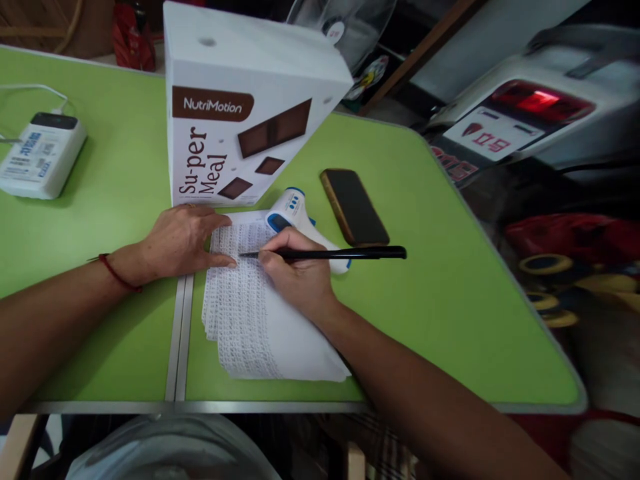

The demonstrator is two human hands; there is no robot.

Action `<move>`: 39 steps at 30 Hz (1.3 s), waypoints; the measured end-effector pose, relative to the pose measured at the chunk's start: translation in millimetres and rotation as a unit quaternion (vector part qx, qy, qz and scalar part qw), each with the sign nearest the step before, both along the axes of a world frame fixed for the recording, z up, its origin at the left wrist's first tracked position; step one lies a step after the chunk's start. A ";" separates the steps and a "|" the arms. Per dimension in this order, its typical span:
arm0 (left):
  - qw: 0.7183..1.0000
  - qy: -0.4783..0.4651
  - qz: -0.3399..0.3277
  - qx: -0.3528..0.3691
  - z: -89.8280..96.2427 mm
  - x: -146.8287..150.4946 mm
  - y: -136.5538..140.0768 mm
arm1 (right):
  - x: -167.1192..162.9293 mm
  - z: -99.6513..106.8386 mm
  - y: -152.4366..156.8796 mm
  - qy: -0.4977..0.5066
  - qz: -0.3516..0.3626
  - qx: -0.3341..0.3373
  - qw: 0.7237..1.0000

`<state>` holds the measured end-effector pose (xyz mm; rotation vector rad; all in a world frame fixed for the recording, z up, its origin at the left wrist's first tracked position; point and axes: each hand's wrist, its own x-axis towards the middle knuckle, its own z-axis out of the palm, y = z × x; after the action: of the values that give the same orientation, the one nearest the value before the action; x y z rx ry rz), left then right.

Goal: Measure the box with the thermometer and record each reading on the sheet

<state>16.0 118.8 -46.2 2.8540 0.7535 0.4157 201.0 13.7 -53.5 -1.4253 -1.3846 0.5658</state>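
Note:
A stack of white paper sheets (305, 353) lies on the green table, its left part covered in rows of small handwriting. My right hand (303, 277) grips a black pen (350, 253), its tip at the written rows near the top of the sheet. Spread thumb and forefinger of my left hand (177, 240) rest on the paper's left edge; the other fingers are partly hidden. Just beyond my right hand lies a white and blue infrared thermometer (293, 210), its handle partly covered. A tall white NutriMotion box (260, 73) stands behind the paper.
Right of the thermometer lies a dark phone (355, 207) in a brown case. A white boxy device (43, 160) with a cable sits at the far left. A metal seam (177, 347) crosses the green table (450, 320). A white vehicle part with a red light (543, 100) stands beyond the right edge.

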 end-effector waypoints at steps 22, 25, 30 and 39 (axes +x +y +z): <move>1.000 0.008 0.002 -0.001 1.1 0.4 -0.4 | 0.7 -0.3 0.1 -0.019 0.003 -0.010 1.000; 1.000 0.003 0.003 0.008 0.6 0.3 -0.4 | 1.7 -0.3 0.3 -0.024 0.013 -0.013 1.000; 1.000 -0.003 -0.003 0.007 -0.4 -0.1 -0.1 | 3.2 -1.8 0.2 -0.022 0.010 -0.012 1.000; 1.000 -0.006 -0.005 0.009 0.4 0.4 0.3 | 0.4 -0.3 0.1 -0.013 0.004 0.007 1.000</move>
<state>16.5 119.2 -45.8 2.8677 0.7376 0.4408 201.4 13.9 -53.8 -1.4224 -1.4124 0.5430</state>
